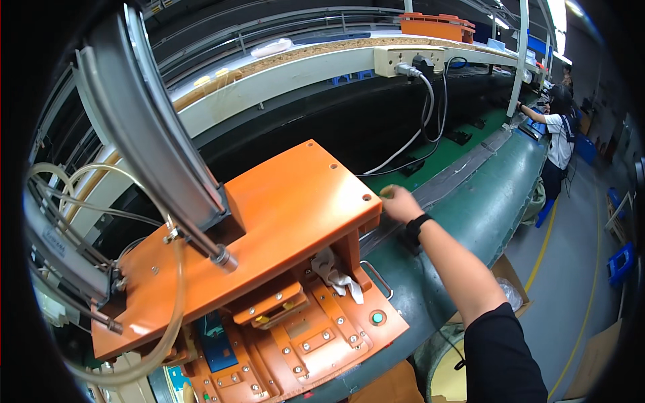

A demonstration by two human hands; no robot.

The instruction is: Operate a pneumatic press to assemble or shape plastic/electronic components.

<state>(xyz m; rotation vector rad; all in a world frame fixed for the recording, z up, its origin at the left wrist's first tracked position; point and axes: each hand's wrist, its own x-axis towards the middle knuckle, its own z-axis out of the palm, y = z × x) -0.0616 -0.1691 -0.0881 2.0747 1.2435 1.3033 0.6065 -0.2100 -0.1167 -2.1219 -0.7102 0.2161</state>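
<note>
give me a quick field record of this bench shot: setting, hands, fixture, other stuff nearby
setting: assembly line bench with a green conveyor belt running along it
right hand: right hand reaches past the corner of the orange press fixture, fingers curled; a black wristband on the wrist
left hand: not in view
fixture: orange top plate over an orange base plate with a green button; blue part seated inside
nearby: white rag, clear tubing, power strip, co-worker down the line
</note>
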